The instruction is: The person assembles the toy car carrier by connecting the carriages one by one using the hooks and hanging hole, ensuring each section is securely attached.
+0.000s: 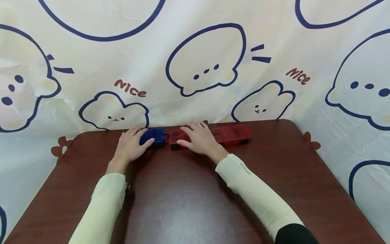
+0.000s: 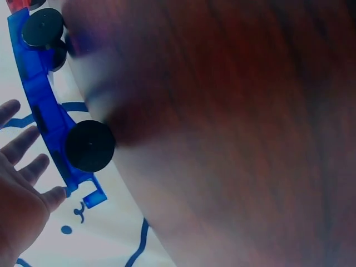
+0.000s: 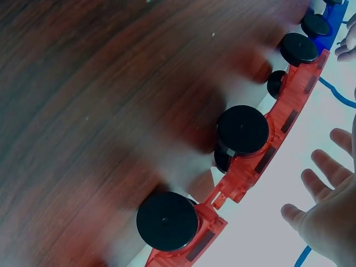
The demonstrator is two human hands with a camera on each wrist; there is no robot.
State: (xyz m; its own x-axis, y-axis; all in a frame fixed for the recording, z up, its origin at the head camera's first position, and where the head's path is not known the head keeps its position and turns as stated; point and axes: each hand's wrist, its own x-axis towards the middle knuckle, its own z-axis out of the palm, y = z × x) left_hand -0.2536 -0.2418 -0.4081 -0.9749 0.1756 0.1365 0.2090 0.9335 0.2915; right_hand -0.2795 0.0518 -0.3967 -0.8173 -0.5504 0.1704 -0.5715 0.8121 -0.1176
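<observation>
Showing loosely spread fingers (image 2: 22,141), left hand (image 1: 130,146) at the far blue toy truck (image 1: 158,136), right hand (image 1: 202,139) over red trailers (image 1: 233,133), contact honestly hard to tell, one trailer half hidden.

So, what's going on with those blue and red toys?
A person has both hands at a row of wheeled toys near the far edge of the table. The left hand is over the blue toy car; the right hand is over the red car beside it. Another red car sits next in line.
</observation>
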